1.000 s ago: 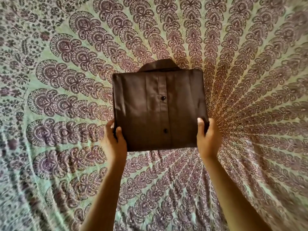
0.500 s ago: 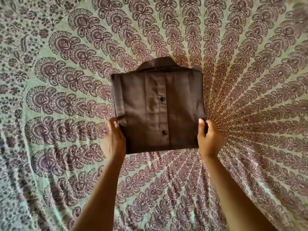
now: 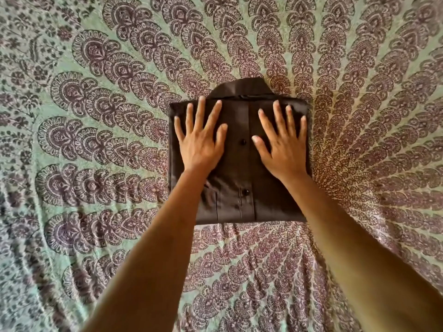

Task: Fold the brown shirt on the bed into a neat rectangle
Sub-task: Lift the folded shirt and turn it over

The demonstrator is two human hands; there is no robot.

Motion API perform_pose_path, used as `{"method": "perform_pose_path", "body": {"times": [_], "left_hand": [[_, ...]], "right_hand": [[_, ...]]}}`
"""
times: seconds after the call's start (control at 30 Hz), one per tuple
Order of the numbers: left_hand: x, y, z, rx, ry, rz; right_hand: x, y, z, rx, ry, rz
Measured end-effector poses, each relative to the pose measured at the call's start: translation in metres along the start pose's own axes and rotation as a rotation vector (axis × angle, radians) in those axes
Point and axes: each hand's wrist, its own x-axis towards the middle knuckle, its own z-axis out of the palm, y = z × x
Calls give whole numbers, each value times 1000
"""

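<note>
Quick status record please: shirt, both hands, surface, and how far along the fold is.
shirt: brown, folded into a rectangle, button side up
collar: sticks out past the far edge
buttons: two visible down the middle
left hand: flat, fingers spread, pressing the shirt's left half
right hand: flat, fingers spread, pressing the right half
surface: patterned bedsheet
fold: looks finished

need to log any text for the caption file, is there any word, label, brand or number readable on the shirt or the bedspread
None: no word, label, brand, number or sign can be read.
The brown shirt shows only plain fabric and two dark buttons; no tag is in view.
The bedspread bears only a printed paisley pattern.
Both hands lie flat on the shirt, bare of writing.
</note>
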Motion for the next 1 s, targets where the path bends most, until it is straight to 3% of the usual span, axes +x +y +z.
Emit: {"method": "perform_pose_path", "body": {"times": [0.2,0.3,0.37,0.47,0.6,0.67,0.87,1.0], "left_hand": [[11,-43,-14,41,-66,-194],[1,-39,-25,40,14,-305],[-22,-14,-27,16,99,-229],[-72,30,-6,-9,30,-12],[-96,0,18,58,-31,33],[-92,-24,15,82,-27,-16],[-91,-76,-6,52,-27,-387],[-88,-46,-15,-10,78,-399]], "right_hand": [[2,1,-3,35,-76,-8],[-3,-2,-17,71,-60,10],[-18,-15,-26,81,18,21],[-52,-23,-22,40,45,23],[-74,3,0,17,-45,104],[-74,8,4,11,-61,99],[-73,4,-2,30,-80,105],[-71,-9,-13,57,25,100]]}}
